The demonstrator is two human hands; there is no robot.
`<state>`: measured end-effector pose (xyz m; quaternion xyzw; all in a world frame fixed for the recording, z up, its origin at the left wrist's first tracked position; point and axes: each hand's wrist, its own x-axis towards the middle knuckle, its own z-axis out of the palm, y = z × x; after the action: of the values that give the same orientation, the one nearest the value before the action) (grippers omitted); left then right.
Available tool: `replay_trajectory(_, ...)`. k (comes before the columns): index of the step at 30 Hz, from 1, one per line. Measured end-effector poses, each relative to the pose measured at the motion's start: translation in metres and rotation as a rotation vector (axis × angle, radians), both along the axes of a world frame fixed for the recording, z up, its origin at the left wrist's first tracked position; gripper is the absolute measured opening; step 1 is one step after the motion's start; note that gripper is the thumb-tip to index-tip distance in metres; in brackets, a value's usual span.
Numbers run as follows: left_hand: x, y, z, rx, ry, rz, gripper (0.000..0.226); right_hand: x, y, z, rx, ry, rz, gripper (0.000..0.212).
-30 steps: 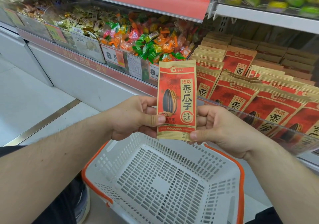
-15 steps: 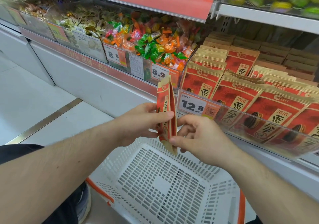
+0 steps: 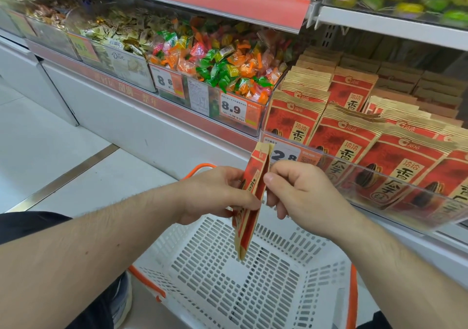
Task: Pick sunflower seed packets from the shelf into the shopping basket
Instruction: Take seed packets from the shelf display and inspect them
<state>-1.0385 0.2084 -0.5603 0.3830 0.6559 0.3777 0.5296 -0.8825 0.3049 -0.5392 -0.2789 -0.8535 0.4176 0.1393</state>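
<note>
From the head view, both hands meet over the white shopping basket (image 3: 253, 285), whose orange rim and handle show at its edges. The left hand (image 3: 215, 192) has its thumb and fingers curled round a red-and-tan sunflower seed packet (image 3: 249, 202), which is turned edge-on to the camera and hangs upright, its lower end above the basket's slotted floor without touching it. The right hand (image 3: 298, 192) pinches the same packet from the other side, thumb against its edge, the remaining fingers bent loosely below. Behind the hands, on the shelf (image 3: 395, 22), rows of matching packets (image 3: 354, 146) stand behind a clear plastic front (a price tag (image 3: 288, 155) on it is partly hidden by the held packet). To the left of them sits a bin of orange and green wrapped sweets (image 3: 220, 62), marked 8.9, and further left more bins of pale wrapped sweets, blurred. Pale floor tiles (image 3: 50, 151) lie below.
</note>
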Motion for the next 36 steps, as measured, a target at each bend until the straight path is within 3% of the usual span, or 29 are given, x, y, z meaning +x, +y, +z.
replay_trajectory(4,0.001,0.001,-0.001,0.030,-0.036,0.033,0.055,-0.002,-0.003,-0.002,-0.001,-0.017,0.020,0.032)
replay_trajectory(11,-0.009,0.002,-0.006,0.078,-0.352,-0.096,0.045,-0.001,0.003,0.005,-0.264,0.100,0.047,0.034)
replay_trajectory(18,-0.009,0.003,-0.006,0.054,-0.408,-0.118,0.046,0.000,0.005,0.004,-0.354,0.137,0.041,0.035)
replay_trajectory(24,-0.009,0.003,-0.005,0.020,-0.357,-0.045,0.051,-0.001,0.003,0.001,-0.290,0.150,0.010,0.034)
replay_trajectory(27,-0.010,0.004,-0.001,0.028,-0.330,0.046,0.037,-0.001,0.004,-0.001,-0.241,0.097,0.028,0.031)
replay_trajectory(36,-0.013,0.005,0.003,0.083,-0.379,0.233,0.024,0.002,-0.001,0.007,-0.027,-0.270,0.244,0.036)
